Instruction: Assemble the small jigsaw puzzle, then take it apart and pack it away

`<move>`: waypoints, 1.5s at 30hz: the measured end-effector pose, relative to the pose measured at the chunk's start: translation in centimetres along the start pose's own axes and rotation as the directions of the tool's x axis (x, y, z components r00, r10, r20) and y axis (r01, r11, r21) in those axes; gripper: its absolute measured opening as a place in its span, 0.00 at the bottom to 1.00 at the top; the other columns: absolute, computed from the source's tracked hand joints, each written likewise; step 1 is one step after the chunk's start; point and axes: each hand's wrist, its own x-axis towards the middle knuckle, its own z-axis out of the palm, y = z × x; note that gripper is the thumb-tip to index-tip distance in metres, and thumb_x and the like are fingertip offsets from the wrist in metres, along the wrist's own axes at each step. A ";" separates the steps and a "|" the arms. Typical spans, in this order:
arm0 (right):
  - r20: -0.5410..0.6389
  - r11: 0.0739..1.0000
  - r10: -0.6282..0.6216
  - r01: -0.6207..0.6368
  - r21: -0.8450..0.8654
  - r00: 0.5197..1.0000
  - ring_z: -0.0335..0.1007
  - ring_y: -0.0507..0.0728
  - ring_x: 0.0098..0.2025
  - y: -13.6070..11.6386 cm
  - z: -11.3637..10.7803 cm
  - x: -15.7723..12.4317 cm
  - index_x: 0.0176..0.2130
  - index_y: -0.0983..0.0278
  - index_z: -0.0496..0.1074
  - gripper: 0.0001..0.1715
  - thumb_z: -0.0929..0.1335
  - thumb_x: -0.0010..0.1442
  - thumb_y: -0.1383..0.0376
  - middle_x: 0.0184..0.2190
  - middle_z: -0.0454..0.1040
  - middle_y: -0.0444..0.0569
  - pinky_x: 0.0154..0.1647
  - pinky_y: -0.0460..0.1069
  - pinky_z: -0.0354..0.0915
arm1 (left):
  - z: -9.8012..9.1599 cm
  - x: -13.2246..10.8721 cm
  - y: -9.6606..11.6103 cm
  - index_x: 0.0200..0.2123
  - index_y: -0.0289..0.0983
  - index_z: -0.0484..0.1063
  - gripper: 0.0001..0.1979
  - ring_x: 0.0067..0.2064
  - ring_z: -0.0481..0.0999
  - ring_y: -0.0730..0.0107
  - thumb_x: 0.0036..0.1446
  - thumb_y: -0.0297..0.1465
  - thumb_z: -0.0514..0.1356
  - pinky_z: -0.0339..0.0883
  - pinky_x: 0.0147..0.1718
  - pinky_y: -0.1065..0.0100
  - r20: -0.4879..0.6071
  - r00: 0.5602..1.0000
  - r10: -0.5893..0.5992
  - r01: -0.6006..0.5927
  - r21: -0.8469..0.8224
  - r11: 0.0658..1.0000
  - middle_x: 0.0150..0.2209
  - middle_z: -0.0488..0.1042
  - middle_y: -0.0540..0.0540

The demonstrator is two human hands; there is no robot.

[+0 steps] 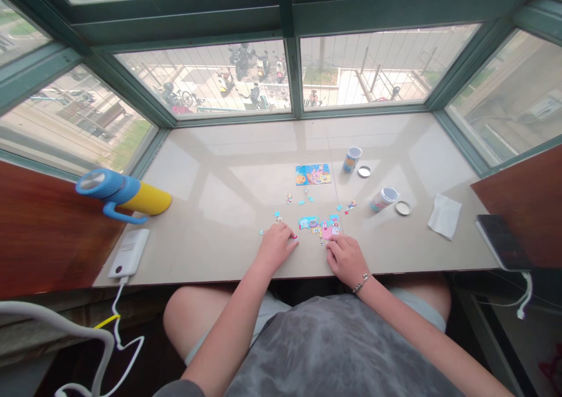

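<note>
The left hand (276, 246) is pressing down on the pale stone ledge (246, 256), its fingers bunched together, their tips on or right beside a small red puzzle piece (294, 236). Whether they are pinching it is too small to tell. The right hand (346, 260) is resting just below a joined patch of puzzle pieces (319, 228), its fingers lying close together and nearly touching the patch; I cannot tell whether it is holding anything. The patch is sitting between the two hands. Loose pieces (302, 198) are scattered just beyond them, and a picture card (312, 174) is lying farther ahead. Two tubs (384, 199) and their lids (403, 208) are standing to the right, near a tissue (444, 215). A flashlight (123, 192) and a power bank (129, 253) are lying at the left end, and a bracelet (360, 283) is circling the right wrist.
</note>
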 end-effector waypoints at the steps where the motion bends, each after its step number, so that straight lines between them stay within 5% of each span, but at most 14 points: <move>1: 0.000 1.000 0.001 -0.001 0.001 1.000 0.68 0.63 0.53 0.0 0.0 0.0 0.44 0.58 0.75 0.09 0.66 0.66 0.69 0.50 0.74 0.52 0.57 0.59 0.62 | 0.1 -0.1 0.1 0.38 0.41 0.76 0.07 0.49 0.72 0.56 0.58 0.35 0.68 0.66 0.51 0.56 -0.005 1.000 0.004 -0.004 -0.006 1.000 0.42 0.73 0.43; 12: -0.041 1.000 -0.011 0.012 0.023 0.999 0.68 0.63 0.53 0.1 0.1 0.0 0.45 0.58 0.75 0.10 0.65 0.66 0.68 0.50 0.75 0.53 0.57 0.60 0.61 | -0.5 0.3 0.7 0.40 0.42 0.76 0.07 0.49 0.73 0.56 0.61 0.37 0.66 0.66 0.51 0.56 -0.026 1.000 0.000 0.000 -0.008 1.000 0.44 0.75 0.43; 27: -0.017 1.000 -0.010 0.011 0.020 1.000 0.67 0.63 0.53 0.0 0.0 0.0 0.44 0.59 0.75 0.09 0.66 0.66 0.69 0.50 0.74 0.52 0.57 0.59 0.61 | -2.8 -2.5 -5.6 0.40 0.42 0.75 0.07 0.46 0.75 0.56 0.64 0.36 0.59 0.68 0.50 0.57 -0.160 0.978 -0.137 0.140 0.009 0.990 0.42 0.77 0.44; 34: -0.031 1.000 -0.014 0.015 0.017 0.999 0.68 0.63 0.53 0.0 0.1 0.0 0.44 0.59 0.75 0.09 0.66 0.66 0.69 0.50 0.75 0.53 0.57 0.59 0.61 | -3.0 -2.7 -6.5 0.41 0.41 0.76 0.08 0.46 0.75 0.56 0.64 0.36 0.59 0.68 0.50 0.57 -0.188 0.965 -0.180 0.182 -0.007 0.983 0.43 0.77 0.43; 39: -0.027 1.000 -0.013 0.014 0.027 1.000 0.67 0.63 0.54 0.1 0.3 -0.2 0.44 0.59 0.75 0.10 0.66 0.66 0.69 0.50 0.74 0.53 0.57 0.59 0.61 | -2.1 -0.4 -5.0 0.51 0.41 0.75 0.13 0.46 0.75 0.59 0.64 0.35 0.59 0.69 0.50 0.59 -0.200 0.967 -0.156 0.139 -0.094 0.986 0.44 0.77 0.44; 45: -0.026 1.000 -0.013 0.013 0.020 1.000 0.68 0.63 0.53 0.0 0.2 -0.1 0.44 0.59 0.74 0.09 0.67 0.65 0.69 0.50 0.75 0.53 0.57 0.59 0.61 | -1.0 5.8 -3.6 0.50 0.40 0.76 0.15 0.52 0.73 0.57 0.65 0.25 0.53 0.66 0.54 0.58 -0.222 0.971 -0.086 0.081 -0.034 0.996 0.51 0.77 0.42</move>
